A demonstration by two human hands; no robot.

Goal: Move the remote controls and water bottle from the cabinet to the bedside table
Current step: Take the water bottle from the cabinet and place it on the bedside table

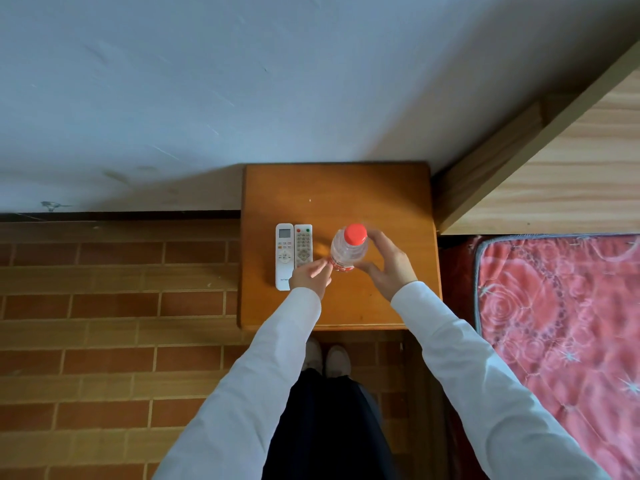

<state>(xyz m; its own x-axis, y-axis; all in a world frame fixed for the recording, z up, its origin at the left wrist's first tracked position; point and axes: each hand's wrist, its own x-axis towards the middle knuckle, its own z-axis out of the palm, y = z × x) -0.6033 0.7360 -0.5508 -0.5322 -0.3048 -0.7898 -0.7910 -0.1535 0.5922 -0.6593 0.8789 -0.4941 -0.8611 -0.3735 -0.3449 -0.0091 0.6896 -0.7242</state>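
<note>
A clear water bottle [349, 249] with a red cap stands upright on the brown wooden bedside table [339, 188]. My right hand [389, 263] curls around the bottle's right side. My left hand [311, 276] has its fingertips at the bottle's lower left, by the red label. Two remotes lie side by side left of the bottle: a long white one with a small screen [284, 254] and a shorter grey-white one with coloured buttons [303, 245]. My left hand covers the near end of the shorter remote.
A bed with a red patterned mattress [561, 320] and a light wooden headboard [554, 161] stands right of the table. A pale wall [207, 81] runs behind. Brick-pattern floor [104, 323] lies to the left; my shoes [327, 358] are at the table's front edge.
</note>
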